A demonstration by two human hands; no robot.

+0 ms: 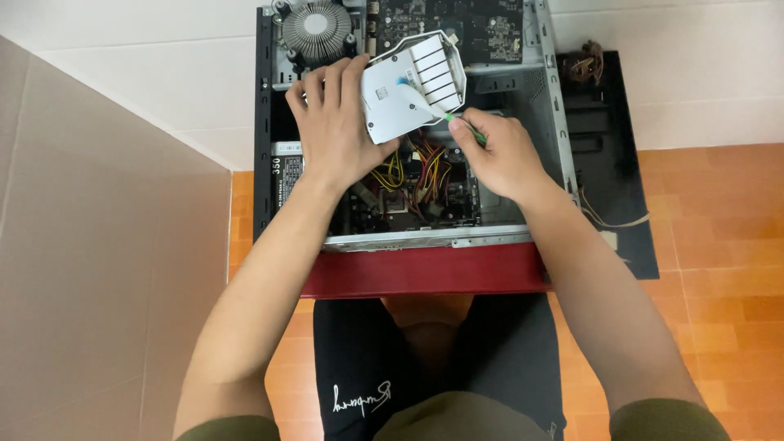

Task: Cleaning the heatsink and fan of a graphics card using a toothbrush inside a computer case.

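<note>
- The person's knees in black shorts (359,367) sit nearest, over an orange tiled floor (719,269).
- An open computer case (263,147) lies on the floor, its red front panel (425,269) toward the knees.
- Inside, a bundle of yellow, red and black cables (416,175) runs beneath both hands.
- The right hand (502,155) has its fingers pinched together on a green-handled screwdriver (467,128), the tip reaching the bracket.
- The left hand (333,122) has its fingers clamped on the edge of a grey metal drive bracket (408,86), tilted above the case's middle.
- Farthest, a round cooler fan (317,28) sits beside a dark circuit board (474,24).
</note>
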